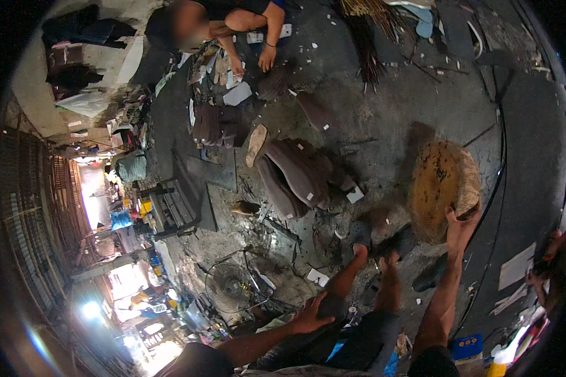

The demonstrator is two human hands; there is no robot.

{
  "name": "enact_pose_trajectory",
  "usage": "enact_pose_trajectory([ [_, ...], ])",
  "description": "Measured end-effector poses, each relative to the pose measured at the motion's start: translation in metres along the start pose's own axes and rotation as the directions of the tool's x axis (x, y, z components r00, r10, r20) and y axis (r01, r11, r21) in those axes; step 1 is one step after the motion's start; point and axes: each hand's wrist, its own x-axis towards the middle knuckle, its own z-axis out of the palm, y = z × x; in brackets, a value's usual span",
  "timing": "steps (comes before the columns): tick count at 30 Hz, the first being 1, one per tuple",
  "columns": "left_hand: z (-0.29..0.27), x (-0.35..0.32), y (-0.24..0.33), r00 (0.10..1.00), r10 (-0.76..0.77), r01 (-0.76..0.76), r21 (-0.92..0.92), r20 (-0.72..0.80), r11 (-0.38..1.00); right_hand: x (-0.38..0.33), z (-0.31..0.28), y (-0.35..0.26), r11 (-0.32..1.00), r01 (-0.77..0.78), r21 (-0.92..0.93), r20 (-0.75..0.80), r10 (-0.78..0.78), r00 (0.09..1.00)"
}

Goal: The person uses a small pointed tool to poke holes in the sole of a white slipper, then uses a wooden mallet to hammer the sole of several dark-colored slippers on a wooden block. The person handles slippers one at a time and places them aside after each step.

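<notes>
My right hand (463,223) grips the lower edge of a thick round block (435,191), its broad face yellow-brown with dark marks and its side tan. The block stands tilted up on the floor, to the right of my feet; whether it is wood or a stuffed pad I cannot tell. My left hand (311,315) lies on my left knee with its fingers stretched out, holding nothing. Ahead of my feet, nearer the middle, are stacked dark brown curved pieces (295,176) with small white tags. Beside them is a tan sole-shaped piece (256,144).
Another person's hand (267,58) hangs near scattered papers at the far side. More brown stacks (215,124) lie there. A round wire fan (229,284) stands to the left of my legs. A black cable (500,144) runs along the right, with a blue box (466,347) near me.
</notes>
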Motion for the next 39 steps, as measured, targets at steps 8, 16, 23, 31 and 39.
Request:
enact_pose_trajectory([
  [8, -0.011, 0.014, -0.014, 0.991, -0.064, 0.063, 0.01, 0.114, 0.998, 0.011, 0.004, -0.012, 0.438, 0.076, -0.896, 0.094, 0.018, 0.995],
  [16, -0.003, 0.033, -0.053, 0.995, 0.06, -0.053, -0.086, 0.084, 0.995, -0.003, 0.002, -0.041, 0.406, -0.027, -0.913, 0.02, 0.109, 0.994],
  [23, 0.001, 0.028, -0.047, 0.999, 0.009, -0.006, -0.076, 0.033, 0.997, -0.018, 0.009, -0.046, 0.34, -0.035, -0.94, 0.031, 0.189, 0.981],
  [31, -0.009, 0.009, -0.005, 0.987, -0.081, 0.097, -0.107, 0.141, 0.99, -0.022, 0.016, -0.049, 0.366, -0.034, -0.93, 0.027, 0.159, 0.987],
  [39, 0.03, 0.019, 0.008, 0.98, -0.171, 0.18, -0.091, 0.107, 0.979, -0.02, 0.014, -0.043, 0.304, -0.026, -0.952, 0.027, 0.171, 0.985],
])
